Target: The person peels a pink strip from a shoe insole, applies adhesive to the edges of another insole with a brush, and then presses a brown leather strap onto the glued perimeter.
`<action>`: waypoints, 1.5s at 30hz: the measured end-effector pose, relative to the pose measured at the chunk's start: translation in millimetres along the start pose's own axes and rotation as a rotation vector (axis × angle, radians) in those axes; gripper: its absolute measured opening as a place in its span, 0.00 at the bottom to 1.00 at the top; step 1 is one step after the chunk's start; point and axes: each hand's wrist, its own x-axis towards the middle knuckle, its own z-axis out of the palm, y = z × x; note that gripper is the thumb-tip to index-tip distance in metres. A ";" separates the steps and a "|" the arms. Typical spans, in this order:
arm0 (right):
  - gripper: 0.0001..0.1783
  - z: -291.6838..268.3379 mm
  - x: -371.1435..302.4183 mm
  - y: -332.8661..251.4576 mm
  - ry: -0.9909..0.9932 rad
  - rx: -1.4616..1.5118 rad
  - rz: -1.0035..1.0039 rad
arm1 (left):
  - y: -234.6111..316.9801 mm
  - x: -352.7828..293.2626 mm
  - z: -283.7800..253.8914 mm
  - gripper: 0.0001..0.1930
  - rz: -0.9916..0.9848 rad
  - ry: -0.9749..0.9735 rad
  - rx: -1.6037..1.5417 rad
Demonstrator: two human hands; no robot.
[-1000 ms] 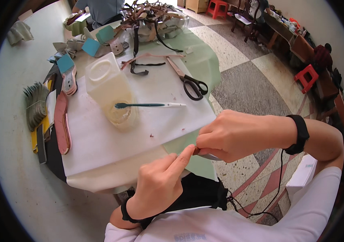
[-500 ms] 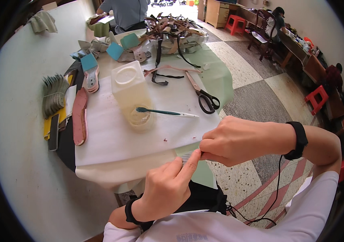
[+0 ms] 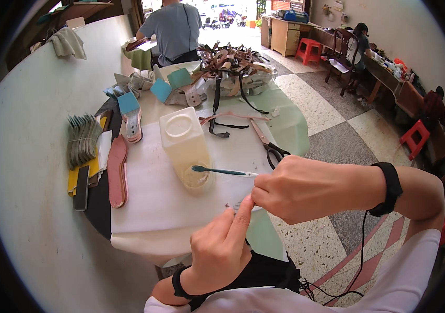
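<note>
My left hand (image 3: 216, 246) comes in from below, index finger stretched out and its tip against my right hand. My right hand (image 3: 299, 187) is closed, thumb and fingers pressed together, beside that fingertip. Between them a small greyish piece (image 3: 237, 206) shows, mostly covered by my fingers, its kind unclear. Just beyond lies a brush (image 3: 225, 171) with a dark green head and a white handle end, its head over the rounded end of a pale translucent plastic container (image 3: 183, 138). Black-handled scissors (image 3: 260, 133) lie past my right hand, the handles partly covered.
Pink insoles (image 3: 117, 175), a banded stack of grey-green pieces (image 3: 82, 140) and a dark bar (image 3: 81, 189) lie at the left. Sole pieces with blue pads (image 3: 128, 103) sit farther back, near heaped leather strips (image 3: 237, 61). Two people sit beyond; red stools (image 3: 310, 51) stand right.
The view has tilted up and shifted, so the table things sit lower and farther right. My hands stay together, the right now covering part of the scissors and the brush's end.
</note>
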 end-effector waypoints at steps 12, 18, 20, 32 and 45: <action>0.07 0.7 25.7 2.5 -0.292 -0.062 -0.020 | -3.2 7.9 -6.2 0.13 -0.277 -0.038 -0.348; 0.08 11.5 33.9 11.5 -0.262 -0.003 -0.042 | -21.2 10.0 3.3 0.05 -0.330 -0.041 -0.345; 0.05 15.8 36.1 12.0 -0.105 0.085 -0.068 | -23.4 8.0 0.0 0.06 -0.279 -0.071 -0.305; 0.05 39.4 35.9 27.1 -0.147 0.353 -0.018 | -27.8 6.8 -1.7 0.08 -0.251 -0.186 -0.319; 0.07 33.8 20.7 30.7 -0.119 0.429 0.025 | -29.1 0.3 -8.3 0.08 -0.195 -0.218 -0.228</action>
